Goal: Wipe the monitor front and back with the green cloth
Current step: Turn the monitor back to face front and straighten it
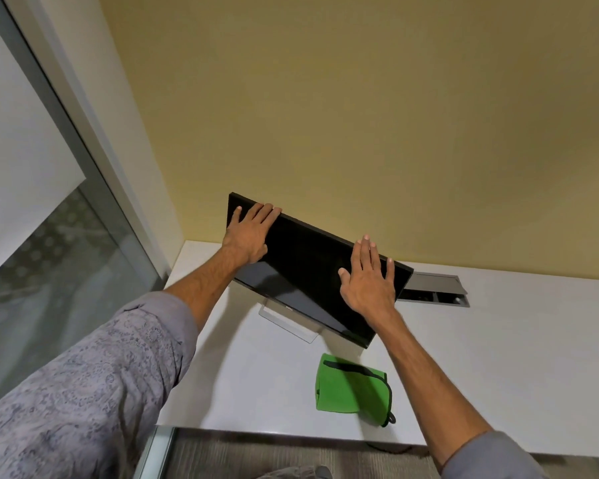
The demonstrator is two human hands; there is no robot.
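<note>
**Desk:** Where did the monitor (312, 267) stand, and who had hold of it?

**Photographer:** It stood on its pale stand (287, 321) toward the back edge of the white worktop (498, 357), turned at an angle to the yellow wall (360, 115). Both hands were on it. The left hand (249, 236) lay flat near the upper left corner, fingers hooked over the top edge. The right hand (369, 276) was spread open against the dark screen close to the right edge, fingertips reaching the top rim. Neither grip was closed on anything; both were open palms pressing and steadying.

**Desk:** And the green cloth (351, 387)?

**Photographer:** It lay folded on the worktop near the front edge, below the monitor's right corner, untouched by either hand.

**Desk:** How would the two things handle?

**Photographer:** The monitor looked stiff and fairly heavy, top-heavy on a narrow stand, with a screen that would probably mark or give under hard pressure. The bezel and top edge seemed the safer places to hold. The cloth appeared soft and light, easy to pinch up anywhere.

**Desk:** The arms?

**Photographer:** Both were stretched forward and nearly straight, grey sleeves pushed back from the forearms.
</note>
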